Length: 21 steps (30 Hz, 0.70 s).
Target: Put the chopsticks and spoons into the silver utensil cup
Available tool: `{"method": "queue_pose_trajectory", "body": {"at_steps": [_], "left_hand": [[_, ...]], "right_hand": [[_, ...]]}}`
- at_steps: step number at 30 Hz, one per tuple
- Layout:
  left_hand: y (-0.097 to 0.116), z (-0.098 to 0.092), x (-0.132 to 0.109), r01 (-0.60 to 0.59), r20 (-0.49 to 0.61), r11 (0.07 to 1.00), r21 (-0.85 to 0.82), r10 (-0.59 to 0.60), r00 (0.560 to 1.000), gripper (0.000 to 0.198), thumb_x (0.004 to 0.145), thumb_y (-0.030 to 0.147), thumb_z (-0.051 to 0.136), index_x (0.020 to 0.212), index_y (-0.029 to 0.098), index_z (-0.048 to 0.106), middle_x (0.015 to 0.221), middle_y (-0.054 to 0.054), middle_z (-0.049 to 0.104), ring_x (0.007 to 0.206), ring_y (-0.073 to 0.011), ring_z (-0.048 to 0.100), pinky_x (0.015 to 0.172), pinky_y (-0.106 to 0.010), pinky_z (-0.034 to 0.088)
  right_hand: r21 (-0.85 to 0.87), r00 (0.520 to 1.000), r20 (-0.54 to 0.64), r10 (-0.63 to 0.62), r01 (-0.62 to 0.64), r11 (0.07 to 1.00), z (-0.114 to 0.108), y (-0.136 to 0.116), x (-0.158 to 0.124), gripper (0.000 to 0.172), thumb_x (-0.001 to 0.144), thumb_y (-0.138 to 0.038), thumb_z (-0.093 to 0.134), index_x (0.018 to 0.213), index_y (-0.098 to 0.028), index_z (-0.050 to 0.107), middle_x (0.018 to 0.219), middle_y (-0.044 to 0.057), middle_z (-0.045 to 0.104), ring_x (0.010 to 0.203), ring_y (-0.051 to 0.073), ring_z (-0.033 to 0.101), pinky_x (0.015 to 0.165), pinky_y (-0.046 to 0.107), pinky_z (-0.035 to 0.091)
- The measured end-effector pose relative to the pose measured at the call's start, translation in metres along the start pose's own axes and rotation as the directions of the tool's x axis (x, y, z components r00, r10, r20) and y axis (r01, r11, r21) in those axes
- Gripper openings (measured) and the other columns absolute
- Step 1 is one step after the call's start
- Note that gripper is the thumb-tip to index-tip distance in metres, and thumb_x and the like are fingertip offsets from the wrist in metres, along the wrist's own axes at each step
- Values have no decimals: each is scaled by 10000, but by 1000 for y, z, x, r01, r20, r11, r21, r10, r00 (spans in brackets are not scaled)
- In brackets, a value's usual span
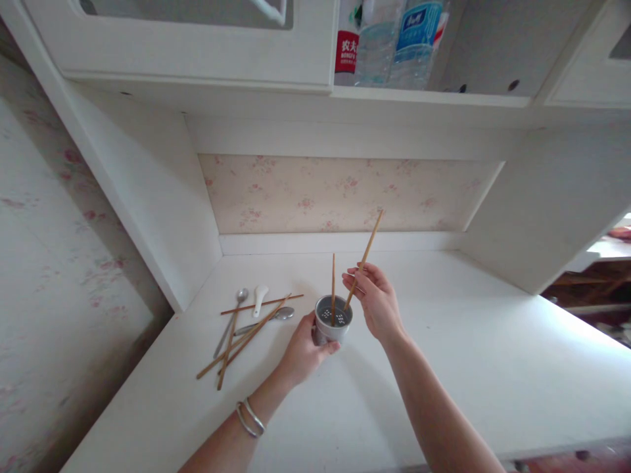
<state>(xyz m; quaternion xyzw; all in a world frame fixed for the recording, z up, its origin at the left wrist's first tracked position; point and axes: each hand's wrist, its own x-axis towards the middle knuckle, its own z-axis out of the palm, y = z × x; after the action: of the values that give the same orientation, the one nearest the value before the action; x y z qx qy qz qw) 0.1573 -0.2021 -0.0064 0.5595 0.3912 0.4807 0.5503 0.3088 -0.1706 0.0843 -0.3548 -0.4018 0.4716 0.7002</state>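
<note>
My left hand (306, 353) is wrapped round a small metal utensil holder (329, 335) with holes in its bottom. One wooden chopstick (334, 282) stands upright inside it. Between the fingers of my right hand (378, 299) is another chopstick (371, 242), tilted, its lower end at the holder's right rim. To the left, several loose chopsticks (261, 334) lie crossed on the white desk top. Among them are a long-handled metal spoon (241, 295), a second metal spoon (284, 314) and a white spoon (259, 299).
A white desk top (468, 348) spreads under my hands, with side panels left and right. Overhead, a cabinet shelf (434, 97) holds plastic bottles (417, 39). Flowered wallpaper (305, 197) covers the back wall.
</note>
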Motion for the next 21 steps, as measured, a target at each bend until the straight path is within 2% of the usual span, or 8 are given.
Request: {"method": "queue_pose_trajectory", "body": {"at_steps": [2, 5, 8, 10, 21], "left_hand": [[-2, 0, 0, -13, -2, 1000, 5, 13, 1000, 671, 580, 206, 796, 1189, 164, 519, 1177, -130, 602, 1058, -253, 574, 952, -389, 402], [-2, -1, 0, -6, -5, 1000, 17, 6, 1000, 662, 583, 204, 792, 1186, 166, 524, 1184, -121, 600, 1061, -249, 573, 957, -390, 403], [-1, 0, 0, -13, 5, 999, 36, 13, 1000, 652, 603, 210, 777, 1193, 171, 504, 1198, -114, 588, 1079, -239, 563, 973, -393, 396], [0, 0, 0, -13, 16, 998, 55, 12, 1000, 635, 616, 220, 767, 1188, 170, 496, 1186, -112, 590, 1072, -233, 566, 967, -390, 404], [11, 1, -2, 17, -5, 996, 91, -16, 1000, 618, 601, 209, 748, 1168, 170, 504, 1164, -92, 603, 1075, -232, 567, 970, -390, 412]], "right_hand": [[-40, 999, -27, 27, -28, 999, -4, 11, 2, 216, 752, -371, 673, 888, -215, 611, 895, 19, 664, 884, 184, 655, 844, 343, 506], [-217, 998, -18, 54, -57, 975, -7, 27, 0, 265, 760, -444, 640, 862, -200, 633, 865, 39, 680, 844, 193, 651, 764, 313, 502], [-423, 999, 10, 39, -31, 906, -10, 39, -5, 303, 767, -485, 605, 848, -197, 648, 818, 40, 692, 758, 188, 640, 682, 289, 477], [-501, 999, 21, 43, -27, 865, -12, 44, -7, 314, 773, -496, 582, 837, -198, 655, 796, 37, 694, 729, 187, 633, 656, 282, 464], [-513, 991, 65, 114, -65, 856, -18, 44, -12, 239, 756, -413, 604, 854, -200, 654, 813, 30, 693, 760, 185, 631, 676, 278, 461]]}}
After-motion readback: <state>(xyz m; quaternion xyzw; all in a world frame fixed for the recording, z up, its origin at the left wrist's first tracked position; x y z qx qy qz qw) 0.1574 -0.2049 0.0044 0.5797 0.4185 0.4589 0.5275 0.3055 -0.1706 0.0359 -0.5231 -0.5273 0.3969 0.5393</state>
